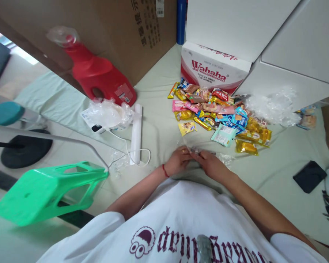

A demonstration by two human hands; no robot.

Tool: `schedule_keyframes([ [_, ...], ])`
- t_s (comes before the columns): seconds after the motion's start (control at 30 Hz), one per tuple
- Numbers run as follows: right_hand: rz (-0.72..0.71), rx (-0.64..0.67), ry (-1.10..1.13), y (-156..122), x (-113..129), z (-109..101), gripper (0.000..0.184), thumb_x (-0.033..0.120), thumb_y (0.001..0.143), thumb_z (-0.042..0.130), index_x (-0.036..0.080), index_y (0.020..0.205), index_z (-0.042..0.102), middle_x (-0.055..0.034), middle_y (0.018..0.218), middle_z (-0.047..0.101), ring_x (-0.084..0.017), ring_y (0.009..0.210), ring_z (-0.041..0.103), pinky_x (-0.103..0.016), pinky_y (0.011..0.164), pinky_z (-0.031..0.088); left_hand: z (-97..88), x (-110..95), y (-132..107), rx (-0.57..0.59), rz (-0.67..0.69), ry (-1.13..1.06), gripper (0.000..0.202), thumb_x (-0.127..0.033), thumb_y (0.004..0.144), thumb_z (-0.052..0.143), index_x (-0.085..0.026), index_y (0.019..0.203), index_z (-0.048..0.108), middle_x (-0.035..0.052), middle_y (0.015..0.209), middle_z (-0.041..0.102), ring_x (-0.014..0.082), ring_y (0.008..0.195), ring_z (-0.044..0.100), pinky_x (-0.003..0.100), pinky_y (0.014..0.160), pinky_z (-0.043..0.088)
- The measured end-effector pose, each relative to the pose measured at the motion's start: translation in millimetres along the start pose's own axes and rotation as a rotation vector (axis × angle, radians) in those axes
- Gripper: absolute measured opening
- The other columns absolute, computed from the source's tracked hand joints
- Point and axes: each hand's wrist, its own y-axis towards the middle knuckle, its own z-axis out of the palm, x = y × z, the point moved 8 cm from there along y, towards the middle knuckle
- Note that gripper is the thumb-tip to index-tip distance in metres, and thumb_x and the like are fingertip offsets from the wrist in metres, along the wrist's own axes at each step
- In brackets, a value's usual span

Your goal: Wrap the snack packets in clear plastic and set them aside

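Observation:
Close in front of my shirt, my left hand [177,161] and my right hand [211,165] meet with fingers closed on a thin clear plastic bag [193,149]. A red band circles the left wrist. Part of the plastic is hidden by the fingers, and whether anything lies inside it I cannot tell. Just beyond the hands spreads a pile of wrapped snacks [208,107] in yellow, pink, blue and red. A yellow cookie packet [187,128] and a pale green packet [223,134] lie at its near edge. More crumpled clear plastic [226,159] shows beside my right hand.
Behind the snacks stands a Wahaha water carton [211,69], with a heap of clear bags [276,106] to its right. A red jug [101,73], a white power strip [137,135] with a cable and a green stool [49,190] are leftward. A dark pouch [309,176] lies far right.

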Motion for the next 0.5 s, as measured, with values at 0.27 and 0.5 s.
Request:
schedule_keyframes([
  [0.27,-0.035,-0.049,0.021,0.8,10.4,-8.5,0.04,0.025,0.1,0.058,0.022,0.139,0.066,-0.011,0.101,0.056,-0.023,0.087,0.049,-0.036,0.078,0.042,-54.8,59.7,-5.0,-0.38,-0.644,0.146,0.038,-0.045,0.094,0.059,-0.018,0.117,0.072,0.0179,0.135,0.064,0.0359,0.131,0.051,0.058,0.112,0.038],
  [0.5,-0.057,-0.028,0.173,0.9,5.8,-14.7,0.033,0.024,0.097,0.063,0.02,0.129,0.072,-0.0091,0.098,0.056,-0.022,0.086,0.049,-0.035,0.078,0.043,-43.8,22.8,11.5,-0.085,-0.603,0.011,0.015,-0.031,0.087,0.062,-0.02,0.08,0.07,0.0041,0.082,0.07,0.0218,0.087,0.064,0.033,0.079,0.048],
])
